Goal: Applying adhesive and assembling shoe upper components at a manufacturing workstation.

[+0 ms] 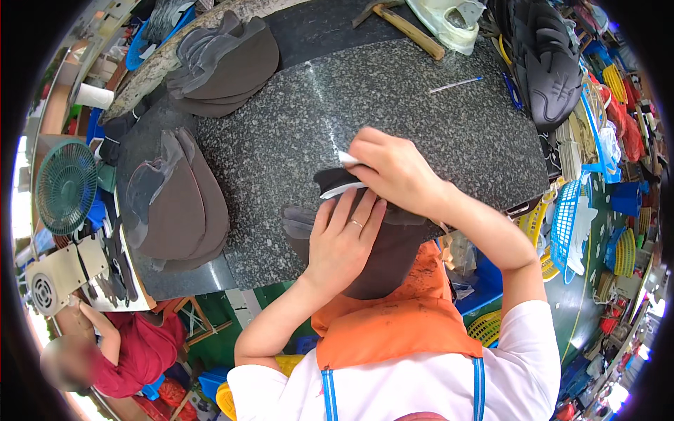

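A dark brown, shoe-upper-like fabric piece (pixel 393 263) with greyish edges lies at the bench's near edge, over my orange apron. At its far side is a small black padded piece (pixel 328 178) with a white edge. My left hand (pixel 344 242), a ring on one finger, rests with fingers stretched flat on the brown piece, fingertips at the white edge. My right hand (pixel 393 168) is just beyond and to the right, its fingers pinched on a small white strip (pixel 347 158) above the black piece. Its palm hides part of the work.
Stacks of similar brown pieces lie at left (pixel 179 203) and far left (pixel 239 67) on the speckled stone bench (pixel 281 126). A hammer (pixel 407 31), pen (pixel 456 85) and stacked black shoe uppers (pixel 551 77) sit toward the far right. A co-worker (pixel 137 347) is at lower left.
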### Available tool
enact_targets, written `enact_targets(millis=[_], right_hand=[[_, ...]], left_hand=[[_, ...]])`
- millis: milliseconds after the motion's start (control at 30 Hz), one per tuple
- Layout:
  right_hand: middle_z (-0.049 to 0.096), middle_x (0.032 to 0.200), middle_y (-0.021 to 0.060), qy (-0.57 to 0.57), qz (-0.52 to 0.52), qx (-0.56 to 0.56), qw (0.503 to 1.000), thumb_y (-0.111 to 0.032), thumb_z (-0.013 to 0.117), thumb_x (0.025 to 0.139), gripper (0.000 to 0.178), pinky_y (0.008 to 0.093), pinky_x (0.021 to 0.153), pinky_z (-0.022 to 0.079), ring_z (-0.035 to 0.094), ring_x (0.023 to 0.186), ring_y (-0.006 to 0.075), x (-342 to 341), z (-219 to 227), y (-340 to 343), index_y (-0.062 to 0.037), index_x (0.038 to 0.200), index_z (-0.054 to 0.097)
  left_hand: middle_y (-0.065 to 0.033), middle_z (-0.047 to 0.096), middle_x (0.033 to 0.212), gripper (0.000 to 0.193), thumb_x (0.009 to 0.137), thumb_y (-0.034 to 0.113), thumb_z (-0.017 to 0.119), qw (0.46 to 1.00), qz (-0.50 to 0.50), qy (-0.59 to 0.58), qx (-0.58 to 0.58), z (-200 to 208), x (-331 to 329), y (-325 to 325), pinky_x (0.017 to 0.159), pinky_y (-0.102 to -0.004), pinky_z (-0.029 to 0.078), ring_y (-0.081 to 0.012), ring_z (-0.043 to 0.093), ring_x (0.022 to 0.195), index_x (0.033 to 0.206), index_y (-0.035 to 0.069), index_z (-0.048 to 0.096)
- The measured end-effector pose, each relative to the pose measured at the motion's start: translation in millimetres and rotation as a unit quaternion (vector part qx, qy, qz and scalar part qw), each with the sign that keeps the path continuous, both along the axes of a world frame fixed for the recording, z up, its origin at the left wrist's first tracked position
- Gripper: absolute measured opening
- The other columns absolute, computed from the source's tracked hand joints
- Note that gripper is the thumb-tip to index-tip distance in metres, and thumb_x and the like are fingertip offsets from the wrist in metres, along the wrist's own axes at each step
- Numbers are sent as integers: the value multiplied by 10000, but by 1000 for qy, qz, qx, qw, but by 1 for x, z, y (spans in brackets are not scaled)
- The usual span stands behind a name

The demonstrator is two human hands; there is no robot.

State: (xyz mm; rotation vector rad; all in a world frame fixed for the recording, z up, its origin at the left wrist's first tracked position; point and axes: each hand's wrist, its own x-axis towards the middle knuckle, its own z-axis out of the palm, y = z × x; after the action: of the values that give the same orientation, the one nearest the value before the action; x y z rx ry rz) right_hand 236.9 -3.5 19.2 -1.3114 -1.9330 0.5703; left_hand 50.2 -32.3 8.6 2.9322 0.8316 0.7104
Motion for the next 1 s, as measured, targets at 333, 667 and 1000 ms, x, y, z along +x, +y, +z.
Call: enact_targets(millis=[333,667,1000], right_hand=[[610,1123,176,-116,79,81,987,-127,599,748,196,364,813,560,625,1002,309,-17,8,-50,2,894,577],[605,1173,194,-142,65,32,987,-126,596,756,236,380,874,546,577,1132,328,-19,5,-53,27,935,604],[670,951,109,81,3,67,994,-17,766,679,282,376,758,583,681,927,305,15,2,-63,-27,929,636]], left_hand=[[-184,620,1082,337,730,23,652,985,25,-121,-119,-17,-19,-9,836,-450,537,-376,587,1093,1063,5,604],[-27,588,1352,462,780,204,731,985,135,28,-107,4,-32,-13,968,-424,347,-288,522,1149,1208,77,613],[-165,615,1168,412,768,141,712,993,-18,88,-74,18,-15,20,927,-451,475,-315,573,1081,1137,-27,638]])
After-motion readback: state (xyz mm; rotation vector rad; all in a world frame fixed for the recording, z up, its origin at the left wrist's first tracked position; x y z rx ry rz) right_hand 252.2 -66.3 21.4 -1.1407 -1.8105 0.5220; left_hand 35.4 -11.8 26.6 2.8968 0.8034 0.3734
